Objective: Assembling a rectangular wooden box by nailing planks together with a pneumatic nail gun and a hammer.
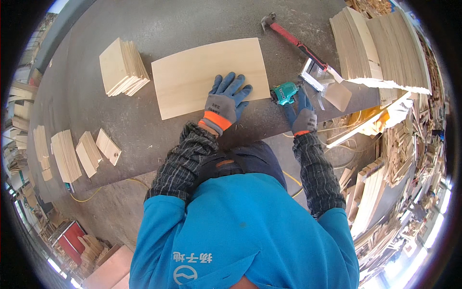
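Note:
A thin pale wooden board (207, 72) lies flat on the dark worktable. My left hand (226, 98), in a grey and blue glove with an orange cuff, rests on the board near its front edge. Its fingers are stretched out. Just right of the board is a teal nail gun (285, 93). My right hand (302, 111), gloved alike, is at the nail gun's right end with its fingers about the handle; part of that grip is hidden. A claw hammer (293, 41) with a red and black handle lies beyond it.
Stacked boards (380, 45) stand at the table's right. A small box (313, 74) and a brown flat piece (338, 95) lie near the hammer. A stack of smaller boards (122, 67) sits left, with several narrow stacks (66, 155) at the left edge. A yellow hose (293, 180) hangs below.

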Tool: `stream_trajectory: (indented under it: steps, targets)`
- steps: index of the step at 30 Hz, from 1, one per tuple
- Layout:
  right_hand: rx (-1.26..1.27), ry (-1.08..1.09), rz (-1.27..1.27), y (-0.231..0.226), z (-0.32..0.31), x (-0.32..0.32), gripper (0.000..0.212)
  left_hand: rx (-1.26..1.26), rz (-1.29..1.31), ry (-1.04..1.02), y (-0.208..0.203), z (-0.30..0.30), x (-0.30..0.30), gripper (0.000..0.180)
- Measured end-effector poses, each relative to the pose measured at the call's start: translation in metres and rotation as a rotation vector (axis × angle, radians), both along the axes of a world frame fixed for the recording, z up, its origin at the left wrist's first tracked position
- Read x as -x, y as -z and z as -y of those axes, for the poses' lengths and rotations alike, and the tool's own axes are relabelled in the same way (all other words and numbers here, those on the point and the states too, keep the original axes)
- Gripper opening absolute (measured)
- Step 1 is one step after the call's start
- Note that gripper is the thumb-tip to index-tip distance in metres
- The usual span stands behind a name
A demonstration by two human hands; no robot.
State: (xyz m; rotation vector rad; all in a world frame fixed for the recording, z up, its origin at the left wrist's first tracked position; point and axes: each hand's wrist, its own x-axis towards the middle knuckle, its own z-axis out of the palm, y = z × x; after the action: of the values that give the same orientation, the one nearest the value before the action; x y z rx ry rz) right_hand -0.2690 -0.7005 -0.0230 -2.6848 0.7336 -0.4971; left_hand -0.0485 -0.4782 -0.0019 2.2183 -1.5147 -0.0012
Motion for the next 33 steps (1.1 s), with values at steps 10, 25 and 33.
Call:
stream_trajectory:
  steps: [10,25,33]
  targets:
    - [-0.424,0.251,-0.381,0.054,0.023,0.021,0.092,0.000,-0.021,-0.002,-0.005,0.002,-0.001,0.048]
    - [-1.322,0.301,-0.105,-0.169,-0.046,0.002,0.036,0.026,-0.010,-0.010,0.007,-0.001,-0.003,0.049]
    - [-1.279,0.271,-0.172,-0.151,-0.052,-0.007,0.037,0.023,-0.034,-0.021,0.008,-0.001,-0.002,0.047]
